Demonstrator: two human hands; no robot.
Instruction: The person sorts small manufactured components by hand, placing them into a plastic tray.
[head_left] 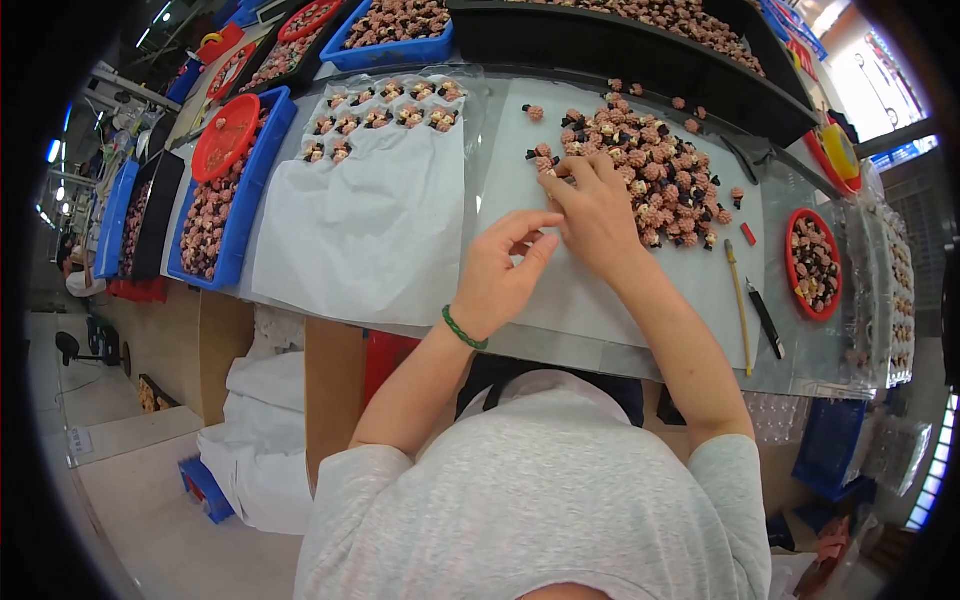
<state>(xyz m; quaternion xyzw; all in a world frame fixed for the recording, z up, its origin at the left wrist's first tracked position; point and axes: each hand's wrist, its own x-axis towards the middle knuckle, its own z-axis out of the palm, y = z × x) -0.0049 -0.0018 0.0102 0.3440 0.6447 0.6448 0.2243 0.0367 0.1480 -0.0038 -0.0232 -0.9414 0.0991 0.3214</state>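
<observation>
A pile of small doll-like figurine pieces (665,185), pink and knobbly with black and cream parts, lies on a white sheet (520,280) before me. At the pile's left edge is my right hand (596,215), its fingers curled down beside a few loose pieces (543,158). Whatever is between those fingertips is hidden. My left hand (500,268), with a green braided band at the wrist, hovers just left of it. Its thumb and forefinger are apart, fingertips close to the right hand, and no piece shows in it. To the left, figurine pieces stand in rows on a tray (385,118) partly under white paper (360,225).
Blue bins (270,165) of pieces stand left, with a red dish (225,135) on one. A long black bin (620,60) runs along the back. On the right lie a yellow stick (738,305), a craft knife (765,320), pliers (748,155) and a red bowl (797,290).
</observation>
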